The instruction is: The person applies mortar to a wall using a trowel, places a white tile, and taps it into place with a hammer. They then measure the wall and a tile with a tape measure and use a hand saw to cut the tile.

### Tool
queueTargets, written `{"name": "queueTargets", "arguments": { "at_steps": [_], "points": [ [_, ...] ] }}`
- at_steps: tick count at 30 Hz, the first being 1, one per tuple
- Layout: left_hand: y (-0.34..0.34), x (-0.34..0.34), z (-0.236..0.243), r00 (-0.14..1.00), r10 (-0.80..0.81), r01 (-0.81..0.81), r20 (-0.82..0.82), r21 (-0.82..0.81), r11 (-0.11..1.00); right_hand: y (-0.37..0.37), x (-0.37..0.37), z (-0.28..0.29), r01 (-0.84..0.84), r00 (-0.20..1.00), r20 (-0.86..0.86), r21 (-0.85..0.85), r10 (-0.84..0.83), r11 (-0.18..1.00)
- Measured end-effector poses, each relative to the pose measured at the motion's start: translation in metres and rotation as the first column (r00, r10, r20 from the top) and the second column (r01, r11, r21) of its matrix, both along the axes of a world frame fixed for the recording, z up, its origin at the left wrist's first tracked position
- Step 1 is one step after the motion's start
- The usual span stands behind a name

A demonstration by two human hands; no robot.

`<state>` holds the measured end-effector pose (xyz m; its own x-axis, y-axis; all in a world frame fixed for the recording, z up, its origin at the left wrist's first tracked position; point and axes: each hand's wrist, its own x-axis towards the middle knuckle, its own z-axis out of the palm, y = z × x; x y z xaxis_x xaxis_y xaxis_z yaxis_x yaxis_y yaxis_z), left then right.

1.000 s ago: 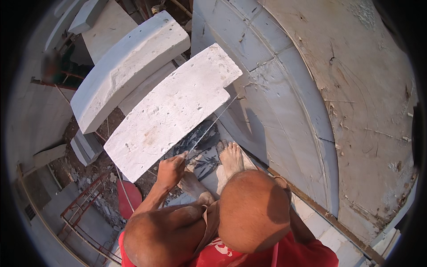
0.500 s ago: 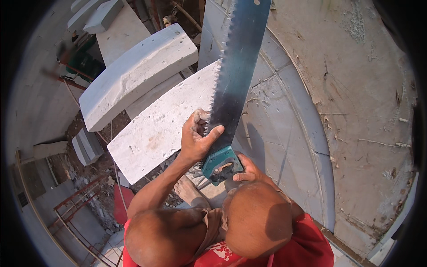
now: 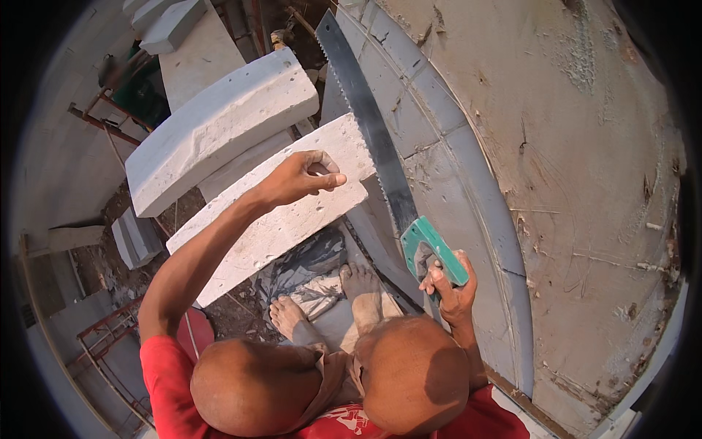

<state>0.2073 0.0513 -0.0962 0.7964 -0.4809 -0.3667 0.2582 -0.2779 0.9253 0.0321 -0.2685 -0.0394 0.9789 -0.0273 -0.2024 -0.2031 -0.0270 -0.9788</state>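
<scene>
My right hand [image 3: 450,289] grips the green handle of a long hand saw [image 3: 373,128], whose toothed blade runs up and away along the right end of a white aerated concrete block [image 3: 274,212]. My left hand [image 3: 300,175] rests on top of that block near its right end, fingers curled over the surface. The block lies slanted in front of my knees, with my bare feet [image 3: 322,300] below it.
A second, larger white block [image 3: 219,124] lies just behind the first. A grey block wall with a plastered face [image 3: 556,168] rises on the right. Red metal scaffold frames [image 3: 110,344] and more blocks [image 3: 135,238] sit lower left. Crumpled plastic lies under my feet.
The saw has swung from upright in front of me down against the block's right end. My left hand left the blade and settled on the block; my right hand moved right with the handle.
</scene>
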Motion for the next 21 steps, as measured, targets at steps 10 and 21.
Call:
{"name": "queueTargets", "arguments": {
  "at_steps": [10,21],
  "points": [
    [0.022,0.132,-0.017,0.949,-0.160,-0.123,0.273,0.784,0.608,-0.027,0.039,0.039,-0.122,0.984,-0.133,-0.020,0.118,0.992],
    [-0.067,0.094,-0.123,0.792,0.124,-0.518,0.598,0.550,0.655,0.003,0.111,0.063,-0.205,0.968,-0.206,-0.297,0.147,0.933]
  ]
}}
